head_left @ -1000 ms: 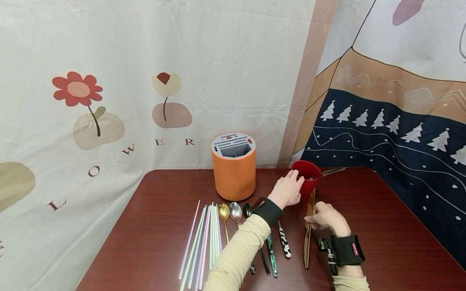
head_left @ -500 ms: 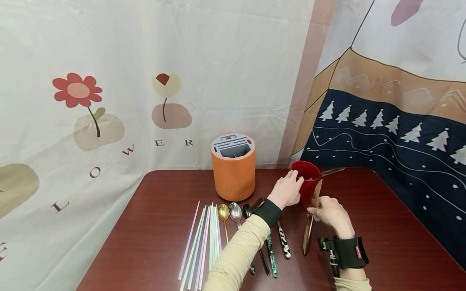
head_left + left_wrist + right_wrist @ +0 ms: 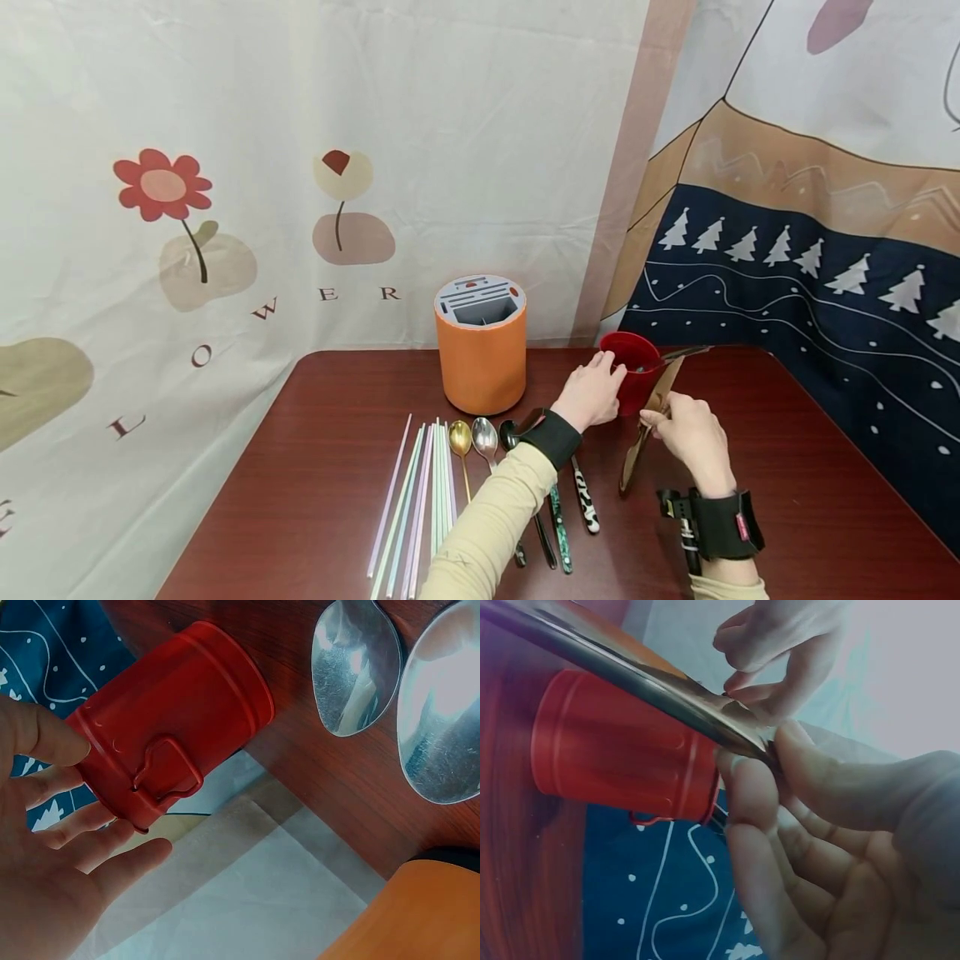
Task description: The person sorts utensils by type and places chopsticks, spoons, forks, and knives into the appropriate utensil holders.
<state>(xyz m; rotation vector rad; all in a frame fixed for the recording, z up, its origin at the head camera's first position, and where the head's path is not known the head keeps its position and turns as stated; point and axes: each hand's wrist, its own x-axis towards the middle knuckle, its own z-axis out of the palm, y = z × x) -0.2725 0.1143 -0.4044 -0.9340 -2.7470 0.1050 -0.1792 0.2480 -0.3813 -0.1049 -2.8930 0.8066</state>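
My right hand (image 3: 693,433) pinches a gold table knife (image 3: 633,467) between thumb and fingers. The knife slants, lifted at its upper end, just in front of a red metal bucket (image 3: 637,392). In the right wrist view the knife (image 3: 630,667) crosses before the bucket (image 3: 622,742). My left hand (image 3: 592,390) holds the bucket by its rim, and in the left wrist view thumb and fingers lie at the rim, near a small wire handle (image 3: 169,769). Another piece of cutlery (image 3: 686,353) leans out of the bucket to the right.
An orange round cutlery holder (image 3: 482,362) with a grey slotted top stands left of the bucket. Pastel chopsticks (image 3: 420,508), a gold spoon (image 3: 461,437), a silver spoon (image 3: 485,435) and a handle with black and white spots (image 3: 586,500) lie in front, partly under the left sleeve.
My right hand has raised the gold knife from the table, moved it slightly up and right, and tilted it towards the right. The left hand stays on the bucket rim.
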